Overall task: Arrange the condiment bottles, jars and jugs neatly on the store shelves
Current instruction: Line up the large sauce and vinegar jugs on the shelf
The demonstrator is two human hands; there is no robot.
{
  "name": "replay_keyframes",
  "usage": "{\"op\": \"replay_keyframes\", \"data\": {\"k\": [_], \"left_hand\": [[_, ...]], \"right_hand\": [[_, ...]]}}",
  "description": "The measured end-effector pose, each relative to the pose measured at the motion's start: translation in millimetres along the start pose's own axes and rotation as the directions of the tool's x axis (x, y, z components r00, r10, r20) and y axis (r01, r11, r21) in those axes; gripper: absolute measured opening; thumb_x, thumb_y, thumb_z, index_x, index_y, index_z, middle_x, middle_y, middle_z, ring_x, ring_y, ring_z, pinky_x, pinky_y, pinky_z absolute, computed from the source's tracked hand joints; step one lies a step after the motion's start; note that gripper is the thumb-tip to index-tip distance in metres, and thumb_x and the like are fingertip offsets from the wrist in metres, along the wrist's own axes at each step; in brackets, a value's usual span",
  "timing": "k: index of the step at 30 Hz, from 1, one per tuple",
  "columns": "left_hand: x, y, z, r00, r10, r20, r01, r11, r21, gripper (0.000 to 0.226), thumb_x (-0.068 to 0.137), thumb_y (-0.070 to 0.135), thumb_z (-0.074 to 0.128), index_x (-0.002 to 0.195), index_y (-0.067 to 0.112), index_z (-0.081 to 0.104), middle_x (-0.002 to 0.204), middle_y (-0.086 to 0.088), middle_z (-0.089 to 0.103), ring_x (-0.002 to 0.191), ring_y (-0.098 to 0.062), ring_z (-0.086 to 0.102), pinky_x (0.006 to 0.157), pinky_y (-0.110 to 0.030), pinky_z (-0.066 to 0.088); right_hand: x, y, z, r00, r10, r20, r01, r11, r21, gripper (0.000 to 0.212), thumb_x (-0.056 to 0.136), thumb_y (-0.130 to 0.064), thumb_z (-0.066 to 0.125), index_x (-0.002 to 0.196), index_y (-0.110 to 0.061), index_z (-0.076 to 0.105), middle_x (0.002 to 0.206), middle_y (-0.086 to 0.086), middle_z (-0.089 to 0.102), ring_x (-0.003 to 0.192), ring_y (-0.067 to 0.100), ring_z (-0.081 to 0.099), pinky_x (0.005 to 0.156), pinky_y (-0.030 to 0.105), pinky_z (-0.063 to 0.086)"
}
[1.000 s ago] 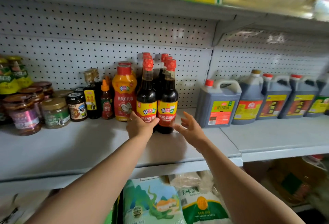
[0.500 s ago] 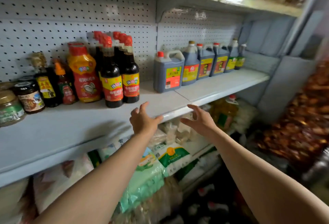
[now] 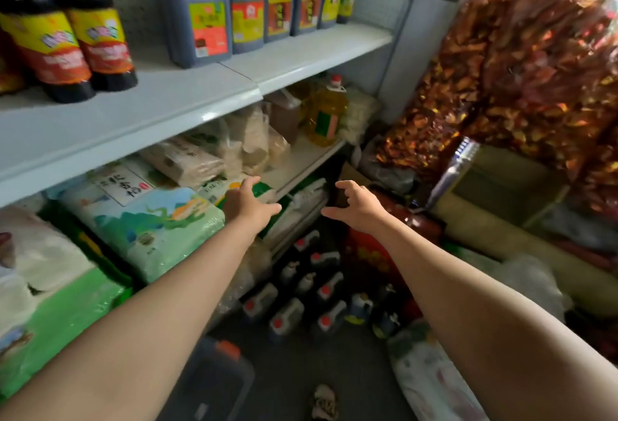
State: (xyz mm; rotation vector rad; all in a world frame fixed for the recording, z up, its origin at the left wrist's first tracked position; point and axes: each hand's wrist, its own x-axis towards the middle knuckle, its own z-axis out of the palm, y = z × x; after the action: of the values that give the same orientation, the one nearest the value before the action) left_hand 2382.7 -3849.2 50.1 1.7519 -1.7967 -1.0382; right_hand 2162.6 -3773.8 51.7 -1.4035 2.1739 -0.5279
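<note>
While both arms reach out over the floor, neither hand holds anything.
Left hand (image 3: 249, 205): at the centre of the view, fingers (image 3: 250, 183) loosely spread and released, hovering in front of the lower shelf's bagged goods; whether it touches a bag cannot be told.
Right hand (image 3: 359, 206): just toward 3 o'clock from the left hand, fingers loosely curled, released, gripping nothing, over the dark floor corner.
Upper shelf (image 3: 187, 103): pale grey board running from 9 o'clock up toward 1 o'clock.
Soy sauce bottles (image 3: 70, 43): two dark bottles with yellow-and-red labels, upright side by side at 10 o'clock on the upper shelf.
Shelf jugs (image 3: 207, 16): a row of dark jugs with handles, upright at 12 o'clock along the back of the upper shelf, close together.
Floor jugs (image 3: 304, 293): a cluster of small dark jugs with red caps standing on the floor at 6 o'clock, below and between the two hands.
Large dark jug (image 3: 214, 384): at 7 o'clock on the floor, orange cap, partly hidden by the left forearm.
Oil jug (image 3: 326, 113): yellow, red cap, on the lower shelf toward 1 o'clock.
Rice bags (image 3: 140, 220): green-and-white sacks lying flat on the lower shelf at 9 o'clock.
Red foil packets (image 3: 521, 63): heaped in clear bags at 2 o'clock.
</note>
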Motion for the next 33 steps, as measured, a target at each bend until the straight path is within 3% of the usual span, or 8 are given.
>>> {"op": "replay_keyframes", "data": {"k": [7, 10, 14, 19, 26, 29, 31, 33], "left_hand": [[12, -2, 77, 0.990, -0.053, 0.130, 0.050, 0.998, 0.024, 0.073, 0.082, 0.033, 0.079, 0.145, 0.032, 0.042, 0.144, -0.011, 0.041, 0.128, -0.032, 0.046, 0.104, -0.041, 0.044], [27, -3, 111, 0.981, -0.107, 0.161, 0.107, 0.994, 0.008, 0.073, 0.083, 0.031, 0.078, 0.147, 0.029, 0.041, 0.146, -0.013, 0.038, 0.132, -0.032, 0.042, 0.107, -0.041, 0.039], [48, -8, 154, 0.962, -0.193, 0.193, 0.219, 0.968, -0.126, 0.070, 0.086, 0.022, 0.076, 0.147, 0.023, 0.041, 0.152, -0.012, 0.034, 0.135, -0.030, 0.039, 0.101, -0.034, 0.037], [72, -31, 196, 0.931, -0.341, 0.132, 0.360, 0.916, -0.174, 0.068, 0.084, 0.027, 0.078, 0.143, 0.026, 0.045, 0.151, -0.006, 0.042, 0.135, -0.028, 0.043, 0.099, -0.035, 0.042], [91, -96, 225, 0.874, -0.475, 0.099, 0.485, 0.866, -0.120, 0.070, 0.080, 0.037, 0.081, 0.141, 0.030, 0.047, 0.144, -0.007, 0.048, 0.127, -0.028, 0.051, 0.097, -0.037, 0.046], [98, -134, 236, 0.869, -0.483, 0.107, 0.491, 0.868, -0.072, 0.071, 0.079, 0.037, 0.081, 0.140, 0.028, 0.048, 0.141, -0.009, 0.049, 0.123, -0.029, 0.053, 0.097, -0.037, 0.046], [103, -163, 248, 0.856, -0.504, 0.114, 0.510, 0.860, -0.028, 0.071, 0.078, 0.038, 0.082, 0.140, 0.026, 0.049, 0.139, -0.009, 0.051, 0.122, -0.030, 0.055, 0.098, -0.038, 0.048], [103, -191, 265, 0.843, -0.526, 0.112, 0.530, 0.848, -0.006, 0.070, 0.077, 0.040, 0.081, 0.139, 0.025, 0.051, 0.137, -0.009, 0.054, 0.122, -0.030, 0.055, 0.099, -0.038, 0.047]], "right_hand": [[15, 94, 9, 0.993, 0.104, 0.060, -0.107, 0.992, 0.064, 0.082, 0.081, -0.055, 0.076, 0.148, -0.023, 0.039, 0.144, 0.009, 0.048, 0.126, 0.023, 0.053, 0.093, 0.027, 0.045], [37, 127, 18, 0.985, 0.125, 0.122, -0.136, 0.987, 0.083, 0.080, 0.082, -0.056, 0.074, 0.148, -0.025, 0.040, 0.146, 0.008, 0.047, 0.105, 0.015, 0.059, 0.074, 0.015, 0.044], [79, 160, 30, 0.967, 0.123, 0.224, -0.141, 0.988, 0.066, 0.080, 0.083, -0.058, 0.072, 0.147, -0.023, 0.041, 0.146, 0.008, 0.048, 0.127, 0.021, 0.053, 0.086, 0.023, 0.042], [136, 187, 59, 0.924, 0.085, 0.373, -0.104, 0.994, 0.032, 0.074, 0.087, -0.056, 0.068, 0.147, -0.021, 0.043, 0.143, 0.005, 0.052, 0.128, 0.022, 0.052, 0.086, 0.025, 0.043], [171, 203, 142, 0.847, 0.125, 0.517, -0.166, 0.985, 0.035, 0.069, 0.090, -0.054, 0.067, 0.147, -0.023, 0.043, 0.141, 0.002, 0.054, 0.117, 0.019, 0.057, 0.089, 0.025, 0.050], [177, 215, 179, 0.841, 0.127, 0.526, -0.177, 0.983, 0.046, 0.068, 0.088, -0.056, 0.067, 0.143, -0.024, 0.047, 0.135, -0.001, 0.056, 0.129, 0.022, 0.052, 0.104, 0.037, 0.046], [185, 225, 204, 0.826, 0.123, 0.551, -0.190, 0.979, 0.067, 0.064, 0.087, -0.054, 0.069, 0.141, -0.026, 0.048, 0.131, -0.006, 0.056, 0.131, 0.021, 0.051, 0.102, 0.033, 0.046], [192, 237, 227, 0.805, 0.130, 0.579, -0.200, 0.978, 0.058, 0.069, 0.088, -0.053, 0.069, 0.146, -0.026, 0.044, 0.143, -0.003, 0.051, 0.134, 0.021, 0.049, 0.104, 0.033, 0.044]]}}
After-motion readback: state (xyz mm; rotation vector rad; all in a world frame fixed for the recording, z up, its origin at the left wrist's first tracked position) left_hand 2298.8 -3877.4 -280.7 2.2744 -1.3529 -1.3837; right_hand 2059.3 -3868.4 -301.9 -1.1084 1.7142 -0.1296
